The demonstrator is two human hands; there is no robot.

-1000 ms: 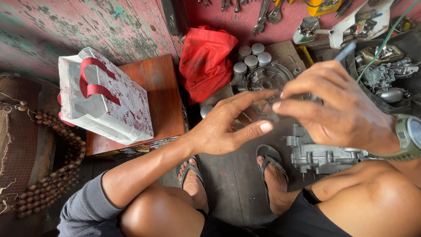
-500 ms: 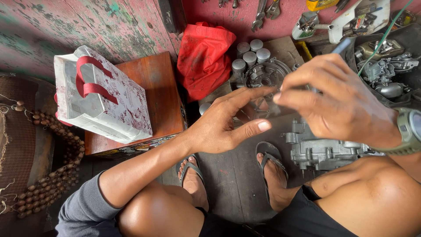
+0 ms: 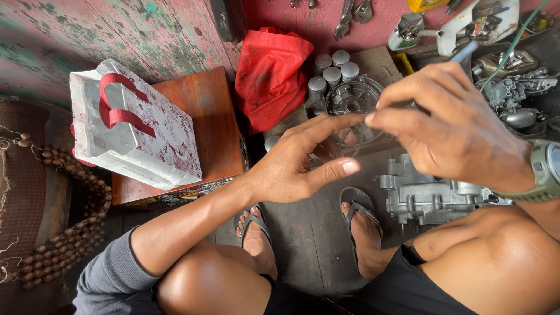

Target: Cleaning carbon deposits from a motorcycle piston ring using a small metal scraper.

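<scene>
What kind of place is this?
Probably a small engine repair workshop: wrenches lie on the floor, a grey metal engine casing sits by the feet, and a round engine cover lies beyond.

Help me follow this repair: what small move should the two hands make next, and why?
Probably bring the left hand's outstretched fingertips closer under the right hand. The right hand pinches something thin with a blue end that barely shows, the fingertips nearly meet, and both hover above the round grey metal engine cover.

Red cloth bag (image 3: 272, 79). White paper bag (image 3: 137, 134), dark red speckle pattern, red ribbon handles. Reddish-brown wooden box (image 3: 213, 125). Silver-grey metal engine casing (image 3: 429, 195). Olive-green wristwatch (image 3: 545, 172). Brown bead string (image 3: 79, 224). Wall (image 3: 116, 35) faded pink with green patches (paint peeling).
</scene>
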